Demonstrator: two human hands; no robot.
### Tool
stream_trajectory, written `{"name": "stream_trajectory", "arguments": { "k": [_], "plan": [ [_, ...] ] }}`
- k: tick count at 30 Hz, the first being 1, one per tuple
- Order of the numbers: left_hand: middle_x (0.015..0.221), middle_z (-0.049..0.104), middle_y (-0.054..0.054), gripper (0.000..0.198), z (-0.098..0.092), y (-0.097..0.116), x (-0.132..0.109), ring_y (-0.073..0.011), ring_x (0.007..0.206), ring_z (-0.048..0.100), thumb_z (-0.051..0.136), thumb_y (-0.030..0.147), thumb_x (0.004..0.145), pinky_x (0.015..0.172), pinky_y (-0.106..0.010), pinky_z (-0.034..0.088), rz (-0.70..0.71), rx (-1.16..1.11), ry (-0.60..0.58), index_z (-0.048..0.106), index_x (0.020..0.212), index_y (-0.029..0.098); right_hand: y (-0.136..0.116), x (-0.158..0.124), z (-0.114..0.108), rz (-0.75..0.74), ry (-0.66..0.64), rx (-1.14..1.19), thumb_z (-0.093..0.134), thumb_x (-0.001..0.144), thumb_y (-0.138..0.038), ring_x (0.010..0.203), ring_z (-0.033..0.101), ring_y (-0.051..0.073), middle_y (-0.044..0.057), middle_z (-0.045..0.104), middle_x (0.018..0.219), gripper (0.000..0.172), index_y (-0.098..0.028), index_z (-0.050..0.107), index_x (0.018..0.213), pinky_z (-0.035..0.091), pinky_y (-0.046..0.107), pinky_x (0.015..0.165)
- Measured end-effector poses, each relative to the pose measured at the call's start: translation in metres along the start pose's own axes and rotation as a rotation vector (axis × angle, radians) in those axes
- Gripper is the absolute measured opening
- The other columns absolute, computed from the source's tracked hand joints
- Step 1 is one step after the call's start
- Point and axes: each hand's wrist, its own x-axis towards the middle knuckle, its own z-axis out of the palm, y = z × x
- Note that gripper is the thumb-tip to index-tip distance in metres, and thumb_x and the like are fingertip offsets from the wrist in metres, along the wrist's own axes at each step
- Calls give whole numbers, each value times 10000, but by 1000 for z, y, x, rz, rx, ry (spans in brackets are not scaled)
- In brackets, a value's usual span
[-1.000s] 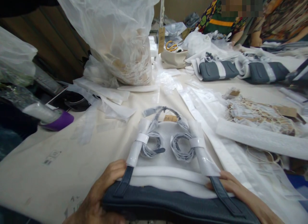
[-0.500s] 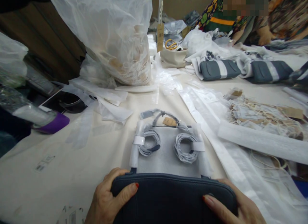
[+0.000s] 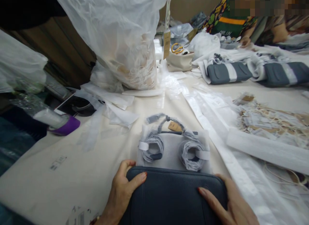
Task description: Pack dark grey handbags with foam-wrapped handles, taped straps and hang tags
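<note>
A dark blue handbag is between my hands at the bottom of the head view. My left hand grips its left edge, thumb on the front face. On the right edge my right hand holds it the same way; the fingers behind the bag are hidden. Just beyond its top edge lies a pale wrapped panel. Two plastic-wrapped strap coils, a left coil and a right coil, rest on it, each with a white band. A wrapped handle and a brown tag are at the far end.
A large clear plastic bag stands at the back left. A purple tape roll is at left. Tags with strings and white foam strips lie at right. Banded dark bags and a co-worker's hand are farther back.
The dark handbag has tilted up and moved forward toward the coils, covering the lower part of the pale panel. Both hands keep their hold. The camera view has shifted slightly left.
</note>
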Motion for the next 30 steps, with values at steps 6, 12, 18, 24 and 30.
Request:
{"name": "stream_trajectory", "arguments": {
  "k": [6, 12, 18, 24, 30],
  "plan": [
    [937, 657, -93, 555, -5, -10, 5, -311, 909, 623, 597, 579, 647, 842, -441, 478, 78, 168, -1, 524, 1005, 160, -29, -3, 21, -837, 477, -447, 426, 925, -301, 1129, 550, 251, 107, 610, 1232, 364, -183, 530, 1254, 353, 403, 978],
    [1204, 578, -182, 424, 19, 17, -16, -309, 1156, 512, 437, 277, 869, 966, -500, 420, 863, 592, 435, 443, 1253, 95, -42, -3, 34, -896, 500, -506, 415, 934, -324, 1148, 535, 255, 128, 607, 1244, 395, -135, 559, 1250, 236, 414, 1046],
    [1164, 603, -152, 385, 81, 111, 19, -216, 1132, 537, 337, -2, 854, 1003, -357, 423, 763, 926, -61, 554, 1163, 75, -38, -6, 34, -879, 591, -503, 417, 929, -339, 1122, 552, 233, 87, 635, 1217, 377, -163, 586, 1217, 287, 392, 1008],
    [988, 655, -59, 169, 109, 139, 71, -177, 910, 631, 553, 260, 902, 820, -386, 525, 609, 1070, -233, 623, 966, 120, -37, -4, 38, -852, 631, -410, 452, 917, -383, 1128, 551, 226, 72, 646, 1201, 387, -180, 582, 1220, 347, 364, 974],
    [989, 651, -61, 217, 118, 129, 80, -187, 933, 625, 552, 317, 902, 849, -405, 510, 564, 1119, -274, 622, 967, 122, -35, -5, 47, -801, 615, -315, 512, 874, -486, 1138, 536, 243, 96, 645, 1193, 480, -166, 564, 1229, 357, 377, 1020]
  ]
}}
